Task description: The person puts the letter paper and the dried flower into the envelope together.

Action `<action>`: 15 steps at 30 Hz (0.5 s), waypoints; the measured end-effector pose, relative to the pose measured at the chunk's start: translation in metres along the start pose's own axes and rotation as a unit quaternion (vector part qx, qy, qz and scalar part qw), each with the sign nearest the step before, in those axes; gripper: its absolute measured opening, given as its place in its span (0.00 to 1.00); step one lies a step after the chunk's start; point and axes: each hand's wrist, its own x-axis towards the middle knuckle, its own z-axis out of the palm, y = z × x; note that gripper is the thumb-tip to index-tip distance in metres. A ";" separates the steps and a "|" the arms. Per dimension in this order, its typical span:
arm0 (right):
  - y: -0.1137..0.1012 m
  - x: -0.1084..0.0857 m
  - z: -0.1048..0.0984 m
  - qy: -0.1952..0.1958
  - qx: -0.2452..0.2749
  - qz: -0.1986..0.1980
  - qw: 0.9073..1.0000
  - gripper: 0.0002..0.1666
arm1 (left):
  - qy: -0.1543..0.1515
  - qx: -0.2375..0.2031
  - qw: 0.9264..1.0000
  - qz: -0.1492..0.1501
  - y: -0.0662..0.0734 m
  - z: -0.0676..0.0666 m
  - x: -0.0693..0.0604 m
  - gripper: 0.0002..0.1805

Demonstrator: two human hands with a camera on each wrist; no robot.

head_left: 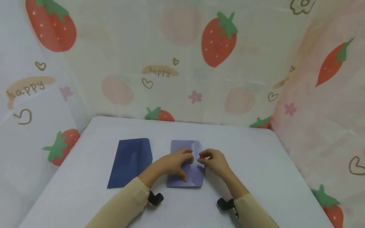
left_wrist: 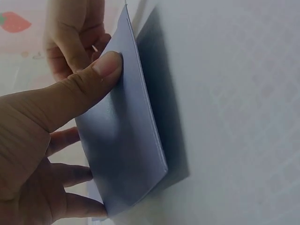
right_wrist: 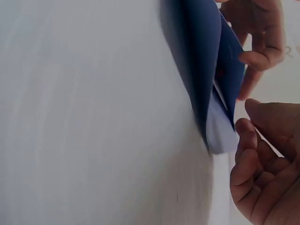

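A purple envelope (head_left: 179,182) lies flat on the table with its flap side to the right. My left hand (head_left: 175,163) rests across it, thumb and fingers spread apart. In the left wrist view, the thumb presses on a greyish-blue paper face (left_wrist: 126,154) while the other fingers touch its far edge. My right hand (head_left: 215,161) is over the flap's right edge, fingers curled and thumb tip close to the index finger. Nothing shows between those fingertips. In the right wrist view, dark blue paper (right_wrist: 199,61) with a pale corner stands beside the right fingers, a little apart from them.
A dark blue envelope (head_left: 126,164) lies to the left of the purple one, partly under the left forearm. Both sit on a white table (head_left: 242,145). A strawberry-patterned cloth (head_left: 128,47) walls the back and sides. Black wrist cameras (head_left: 155,199) hang below both wrists.
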 end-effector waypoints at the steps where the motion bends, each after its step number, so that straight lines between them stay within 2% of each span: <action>1: 0.002 -0.001 -0.002 0.003 -0.008 -0.004 1.000 0.14 | -0.006 0.007 1.000 0.000 0.000 -0.001 0.001 0.34; 9: 0.005 -0.010 -0.016 0.014 -0.044 -0.015 0.999 0.14 | -0.039 0.058 0.998 0.008 -0.001 -0.005 0.007 0.34; 15: 0.007 -0.017 -0.025 0.024 -0.089 -0.041 0.995 0.13 | -0.035 0.083 0.996 0.019 -0.002 -0.006 0.002 0.40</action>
